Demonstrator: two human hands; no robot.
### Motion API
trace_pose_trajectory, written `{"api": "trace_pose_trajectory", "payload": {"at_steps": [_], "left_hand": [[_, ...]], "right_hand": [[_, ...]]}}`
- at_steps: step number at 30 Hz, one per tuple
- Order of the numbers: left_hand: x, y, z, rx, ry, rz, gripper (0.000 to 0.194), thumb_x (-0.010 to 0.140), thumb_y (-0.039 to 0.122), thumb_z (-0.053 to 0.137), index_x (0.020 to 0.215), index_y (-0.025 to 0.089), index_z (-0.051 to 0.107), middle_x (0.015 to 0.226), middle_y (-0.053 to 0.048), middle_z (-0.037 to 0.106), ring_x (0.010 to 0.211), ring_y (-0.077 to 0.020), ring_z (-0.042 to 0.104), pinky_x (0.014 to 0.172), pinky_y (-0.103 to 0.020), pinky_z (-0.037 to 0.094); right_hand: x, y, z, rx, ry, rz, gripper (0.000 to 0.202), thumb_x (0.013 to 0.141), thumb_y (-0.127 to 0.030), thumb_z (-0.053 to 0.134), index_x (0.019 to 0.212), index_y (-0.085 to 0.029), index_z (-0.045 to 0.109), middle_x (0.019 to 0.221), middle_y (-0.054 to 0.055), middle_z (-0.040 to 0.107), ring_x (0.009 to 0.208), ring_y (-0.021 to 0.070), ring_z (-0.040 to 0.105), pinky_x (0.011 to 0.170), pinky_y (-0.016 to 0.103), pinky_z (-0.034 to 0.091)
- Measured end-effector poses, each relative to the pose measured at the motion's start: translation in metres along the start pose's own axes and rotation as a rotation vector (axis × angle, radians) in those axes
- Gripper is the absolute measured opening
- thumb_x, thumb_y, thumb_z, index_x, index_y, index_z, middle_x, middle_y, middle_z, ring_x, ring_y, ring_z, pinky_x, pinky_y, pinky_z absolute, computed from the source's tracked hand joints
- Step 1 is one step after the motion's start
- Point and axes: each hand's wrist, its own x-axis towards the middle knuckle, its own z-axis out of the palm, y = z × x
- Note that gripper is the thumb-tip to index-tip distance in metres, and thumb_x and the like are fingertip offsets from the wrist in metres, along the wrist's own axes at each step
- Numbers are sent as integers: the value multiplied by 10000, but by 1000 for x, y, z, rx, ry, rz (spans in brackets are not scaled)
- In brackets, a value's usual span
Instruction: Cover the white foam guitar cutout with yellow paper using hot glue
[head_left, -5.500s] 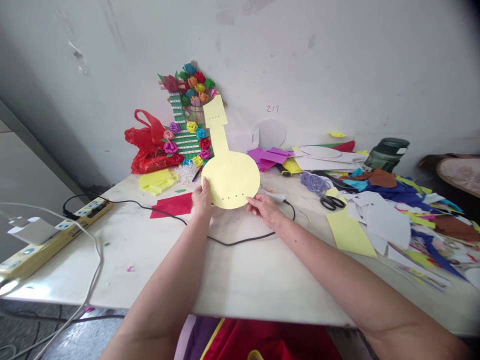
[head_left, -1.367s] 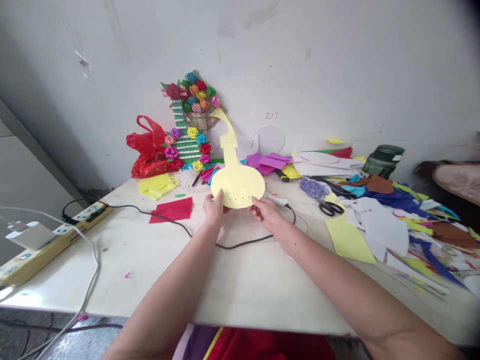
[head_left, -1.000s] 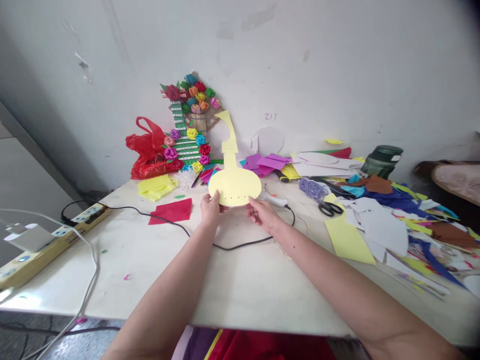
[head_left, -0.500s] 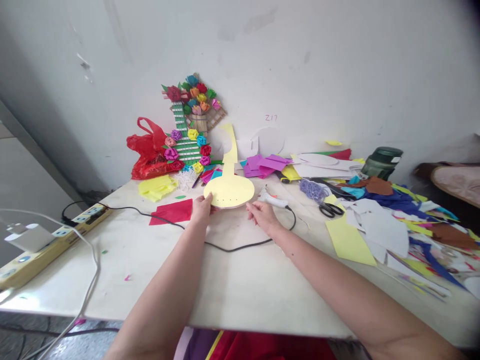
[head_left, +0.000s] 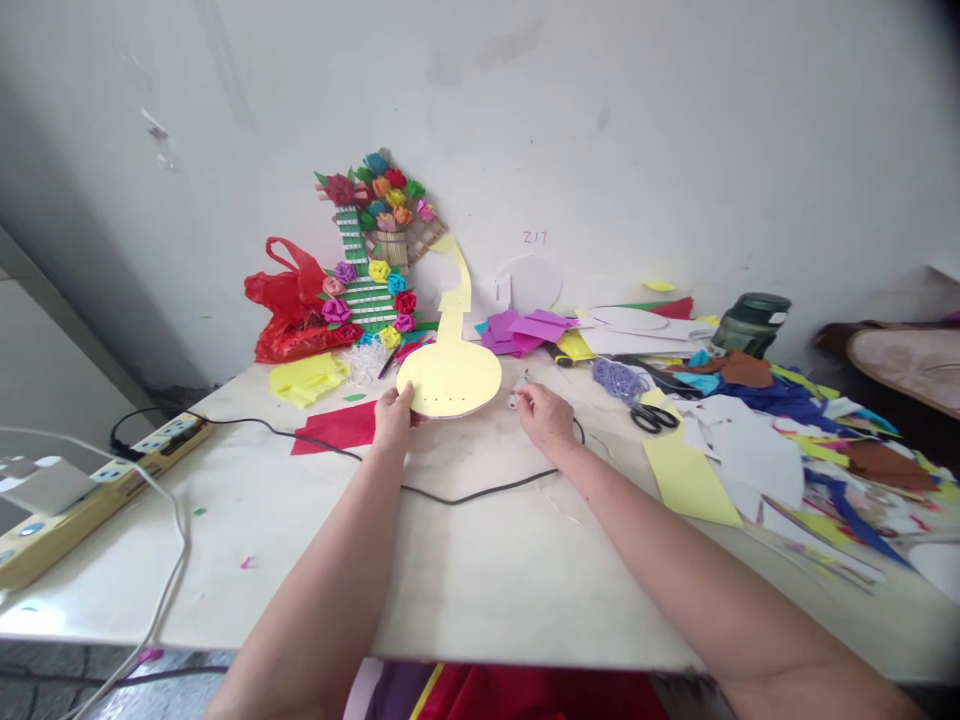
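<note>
My left hand [head_left: 393,415] grips the lower left edge of a pale yellow cutout [head_left: 450,375], thumb on its face. The cutout is shaped like a stringed instrument: a round body, a narrow neck and a curved top, with a row of small dark holes low on the body. To the right of it, apart from it, my right hand [head_left: 547,415] has its fingers pinched together. What they hold, if anything, is too small to make out. The white glue gun [head_left: 519,392] lies on the table behind that hand, mostly covered by it. Its black cord [head_left: 457,500] loops below both hands.
Scissors [head_left: 654,419], purple yarn [head_left: 619,380] and paper scraps [head_left: 757,445] spread along the right. A dark green bottle [head_left: 752,322] stands behind them. At the back left are a flower-covered craft [head_left: 367,290] and a red plastic bag [head_left: 289,310]. A power strip [head_left: 97,505] lies left.
My right hand has moved right, away from the cutout's edge, to in front of the glue gun. The left hand still grips the cutout, now slightly tilted. The view has shifted a little.
</note>
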Motion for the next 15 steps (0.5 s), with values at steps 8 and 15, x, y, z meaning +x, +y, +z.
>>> {"api": "trace_pose_trajectory", "payload": {"at_steps": [8,15], "left_hand": [[-2,5,0,-87,-75,-19,147,739,269,591,746,133,537,418,49,519,266,-69,424,268,-152,292],[-2,10,-3,-266,-144,-141,90,752,185,608,764,107,565,481,20,555,286,-61,439,253,-150,301]], "right_hand": [[2,4,3,52,7,-12,269,804,-262,458,1021,-166,585,884,45,673,809,192,586,701,279,384],[4,6,2,16,26,-51,406,826,-249,438,1210,-120,465,936,73,667,853,208,551,812,317,316]]}}
